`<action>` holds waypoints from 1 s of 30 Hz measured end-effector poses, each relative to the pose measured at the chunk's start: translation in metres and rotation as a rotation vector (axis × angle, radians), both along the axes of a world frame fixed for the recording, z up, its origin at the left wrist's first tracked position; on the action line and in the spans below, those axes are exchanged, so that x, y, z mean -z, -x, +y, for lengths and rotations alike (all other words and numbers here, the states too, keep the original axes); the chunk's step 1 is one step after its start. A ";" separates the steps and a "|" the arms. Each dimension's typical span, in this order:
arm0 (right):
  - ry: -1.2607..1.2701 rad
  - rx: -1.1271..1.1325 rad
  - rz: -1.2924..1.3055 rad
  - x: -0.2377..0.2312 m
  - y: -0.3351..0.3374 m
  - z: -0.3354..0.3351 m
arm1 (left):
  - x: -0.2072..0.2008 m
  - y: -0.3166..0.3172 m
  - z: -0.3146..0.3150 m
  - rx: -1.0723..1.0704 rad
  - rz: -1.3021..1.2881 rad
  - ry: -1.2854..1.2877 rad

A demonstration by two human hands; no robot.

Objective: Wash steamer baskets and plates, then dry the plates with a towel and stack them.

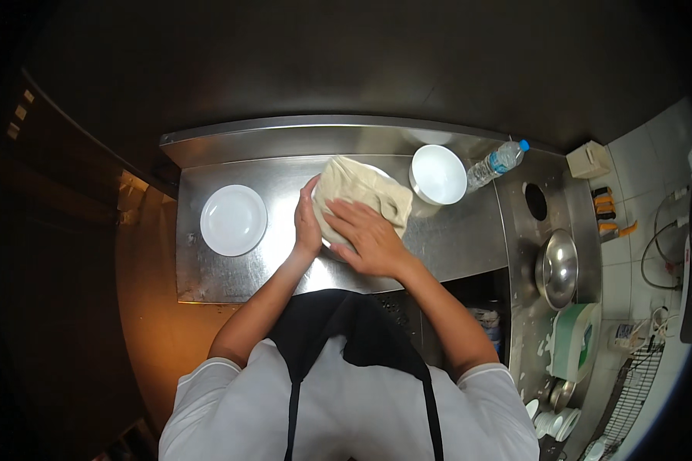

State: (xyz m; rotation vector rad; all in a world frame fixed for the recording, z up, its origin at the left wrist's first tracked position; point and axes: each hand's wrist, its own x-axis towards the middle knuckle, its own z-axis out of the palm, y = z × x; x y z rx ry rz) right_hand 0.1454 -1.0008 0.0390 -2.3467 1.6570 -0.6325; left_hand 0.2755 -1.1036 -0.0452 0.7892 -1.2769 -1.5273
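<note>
A beige cloth (354,183) lies draped over a round white dish (377,170), whose rim shows only at the far edge and beside my left wrist. My left hand (308,221) holds the dish's left side, fingers along its edge and against the cloth. From above, my right hand (370,240) presses the cloth onto the dish, fingers extended forward and left. The cloth hides most of the dish, so its depth cannot be told. Left of my hands a white plate (233,220) lies flat, and a white bowl (438,175) stands to the right.
The steel counter (446,242) has a raised back edge. A clear plastic bottle (504,160) with a blue cap leans behind the bowl. On the right side counter are a steel bowl (559,269), a green-and-white container (573,342) and stacked white dishes (557,423). Orange-handled tools (605,207) hang by the wall.
</note>
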 end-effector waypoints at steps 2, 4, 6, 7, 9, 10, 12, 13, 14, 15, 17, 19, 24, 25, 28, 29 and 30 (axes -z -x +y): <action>-0.030 -0.010 -0.027 -0.012 0.000 0.023 | 0.008 -0.004 -0.003 0.052 0.104 -0.027; -0.131 -0.032 0.031 -0.022 0.015 0.043 | 0.003 0.000 -0.008 0.057 -0.079 0.037; -0.149 -0.007 0.100 -0.026 0.032 0.047 | 0.002 -0.001 -0.011 0.026 -0.243 0.122; -0.172 0.025 0.162 -0.028 0.037 0.048 | 0.005 -0.003 -0.015 0.020 -0.240 0.124; -0.162 0.049 0.250 -0.026 0.052 0.034 | 0.009 -0.002 -0.019 0.069 -0.215 0.088; -0.052 0.133 0.297 -0.014 0.058 0.024 | 0.008 0.000 -0.020 0.090 -0.197 0.052; 0.043 0.239 0.332 0.002 0.067 0.003 | -0.003 0.008 -0.019 0.063 -0.238 0.096; 0.046 0.258 0.304 0.009 0.066 -0.010 | -0.004 0.010 -0.018 0.021 -0.276 0.142; 0.050 0.271 0.273 0.014 0.059 -0.018 | 0.003 0.009 -0.022 0.019 -0.260 0.140; 0.036 0.288 0.263 0.019 0.050 -0.024 | 0.007 0.010 -0.025 0.038 -0.207 0.141; 0.069 0.281 0.172 0.022 0.029 -0.037 | 0.010 0.011 -0.027 0.098 -0.087 0.055; -0.026 0.241 0.100 0.012 0.003 -0.028 | -0.002 0.011 -0.020 0.142 -0.016 -0.093; -0.048 0.136 0.164 -0.004 -0.010 0.030 | -0.012 0.006 -0.020 0.212 -0.014 -0.086; -0.052 0.089 0.128 -0.004 -0.002 0.048 | -0.016 0.006 -0.018 0.150 -0.223 0.054; -0.074 0.127 0.108 -0.003 0.038 0.073 | -0.008 0.003 -0.022 0.132 -0.234 0.067; -0.103 0.236 0.120 0.000 0.048 0.073 | -0.005 0.003 -0.023 0.117 -0.250 0.075; -0.094 0.228 0.125 0.001 0.055 0.065 | -0.006 0.004 -0.023 0.107 -0.246 0.083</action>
